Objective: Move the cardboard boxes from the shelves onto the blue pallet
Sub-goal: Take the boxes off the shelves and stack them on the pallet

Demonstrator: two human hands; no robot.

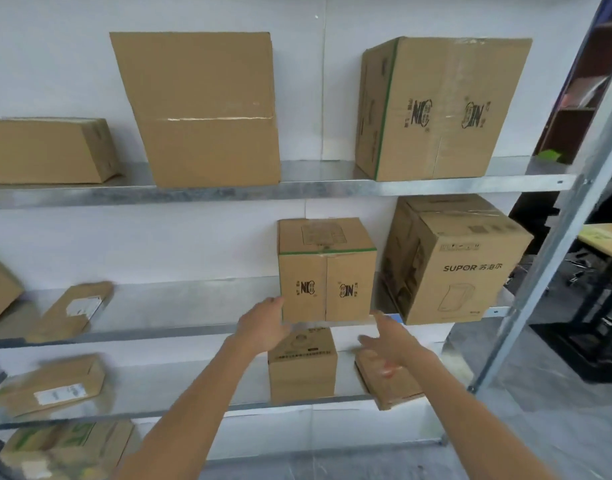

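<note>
A small cardboard box (pixel 327 271) with a green tape line and black logos stands on the middle metal shelf (pixel 179 332). My left hand (pixel 264 323) is raised to its lower left corner, fingertips touching or nearly touching the side. Just below and to the right of the box's lower right corner, my right hand (pixel 389 342) is open with fingers spread, apart from the box. Beside it on the right stands a bigger SUPOR box (pixel 457 265). The blue pallet is not in view.
The top shelf carries a tall plain box (pixel 204 109), a large logo box (pixel 436 109) and a low box (pixel 48 150). Lower shelves hold a small box (pixel 302 367), flat parcels (pixel 72 311) and others. A steel upright (pixel 554 244) stands at the right, a black crate (pixel 592 337) beyond.
</note>
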